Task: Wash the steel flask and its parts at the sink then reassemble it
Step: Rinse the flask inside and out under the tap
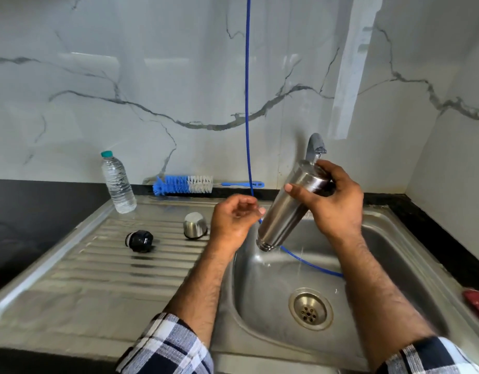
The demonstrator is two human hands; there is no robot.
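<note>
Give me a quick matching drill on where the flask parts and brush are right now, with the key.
Things:
1. flask body
2. steel cup
3. black stopper
4. bottle brush

Places:
A. against the wall behind the drainboard
B. on the drainboard, left of the cup
C. held tilted over the basin by the right hand
D. upside down on the drainboard beside the left hand

Pairs: 1-C, 2-D, 3-B, 4-A

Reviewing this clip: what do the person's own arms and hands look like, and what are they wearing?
Two bare hands, left hand and right hand, with no gloves; no rings or watch show. Both forearms are bare and hairy. The sleeves are pushed up toward the elbows: a checked fabric in navy, white and grey, seen at the bottom edge on both arms.
</note>
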